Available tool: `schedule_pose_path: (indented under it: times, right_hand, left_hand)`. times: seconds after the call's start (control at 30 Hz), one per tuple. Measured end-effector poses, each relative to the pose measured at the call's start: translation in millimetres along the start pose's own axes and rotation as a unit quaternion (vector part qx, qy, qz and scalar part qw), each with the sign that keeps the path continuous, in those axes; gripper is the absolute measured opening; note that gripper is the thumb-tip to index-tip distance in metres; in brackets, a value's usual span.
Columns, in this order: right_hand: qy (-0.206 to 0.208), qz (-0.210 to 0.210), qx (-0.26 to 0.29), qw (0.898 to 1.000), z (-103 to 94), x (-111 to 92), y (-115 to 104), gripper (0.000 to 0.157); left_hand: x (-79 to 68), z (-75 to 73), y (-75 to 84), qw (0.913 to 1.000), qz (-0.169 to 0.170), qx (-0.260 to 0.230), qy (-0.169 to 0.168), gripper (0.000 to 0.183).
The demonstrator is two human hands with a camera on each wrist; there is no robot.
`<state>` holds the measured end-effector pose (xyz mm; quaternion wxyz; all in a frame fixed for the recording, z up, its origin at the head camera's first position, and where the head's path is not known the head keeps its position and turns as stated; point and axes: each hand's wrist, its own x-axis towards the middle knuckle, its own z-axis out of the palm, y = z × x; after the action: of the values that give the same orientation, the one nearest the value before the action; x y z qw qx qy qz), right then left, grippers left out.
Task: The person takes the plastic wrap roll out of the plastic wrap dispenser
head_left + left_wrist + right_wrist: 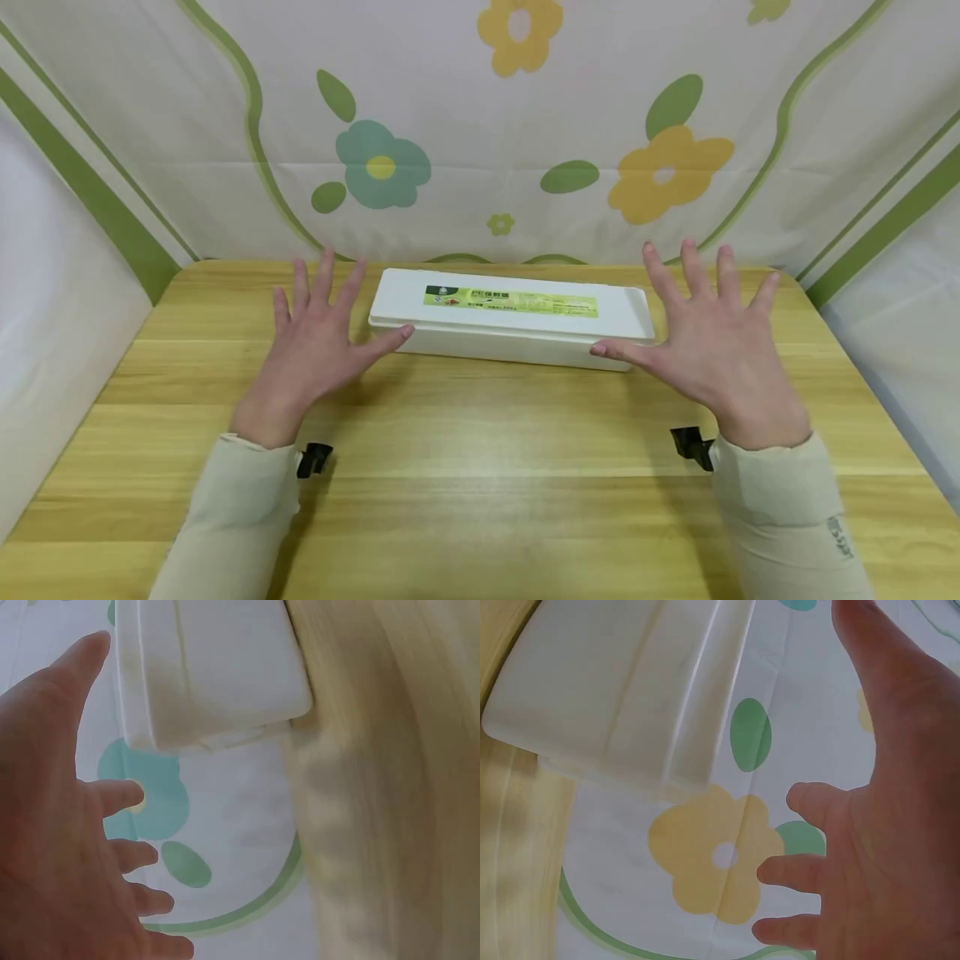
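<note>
A long white box (510,342) of cling film, its lid carrying a green printed label (517,302), lies near the back of the table. My left hand (311,350) is spread by the box's left end, its thumb tip overlapping the front corner in the head view. At the other end my right hand (716,358) spreads its fingers likewise. Both wrist views show a gap between the hand and the box (225,667), and neither hand holds anything. The box's right end (607,682) appears beside the right thumb. What the box contains is hidden.
The wooden table (480,483) reaches back to a white cloth (465,100) printed with flowers and green lines. White cloth also hangs at both sides. A small black device (313,460) sits at the left wrist, and another black device (692,447) at the right wrist.
</note>
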<state>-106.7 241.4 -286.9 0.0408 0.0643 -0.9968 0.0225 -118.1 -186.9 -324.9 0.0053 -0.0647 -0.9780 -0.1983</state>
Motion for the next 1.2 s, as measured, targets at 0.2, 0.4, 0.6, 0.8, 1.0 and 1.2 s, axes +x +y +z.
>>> schedule_pose_path:
  times: [0.2,0.4,0.6,0.8,1.0,1.2]
  right_hand:
    - [-0.001,0.003,0.012,1.000,6.7,-1.5,-0.5,0.129]
    - [0.003,0.006,0.017,1.000,13.1,-4.5,1.4,0.127]
    - [0.004,0.004,0.020,1.000,15.8,-4.1,1.3,0.127]
    - [0.000,-0.002,0.024,1.000,16.4,-2.9,1.1,0.126]
    - [-0.025,-0.025,0.064,0.997,22.9,2.5,-3.0,0.124]
    - [-0.053,-0.065,0.106,0.991,35.2,10.1,-7.1,0.119]
  left_hand:
    - [-1.4,7.4,-1.1,0.9996,0.011,0.000,0.027,0.116]
    - [-0.9,14.4,-2.2,0.9986,0.019,-0.014,0.048,0.115]
    - [-0.4,20.3,-4.6,0.9978,0.025,-0.017,0.058,0.113]
    - [3.5,22.3,-4.5,0.9971,0.037,-0.031,0.058,0.115]
    - [8.0,25.9,-4.5,0.9928,0.046,-0.108,0.026,0.120]
    - [12.8,31.9,-7.7,0.9855,0.021,-0.168,-0.015,0.123]
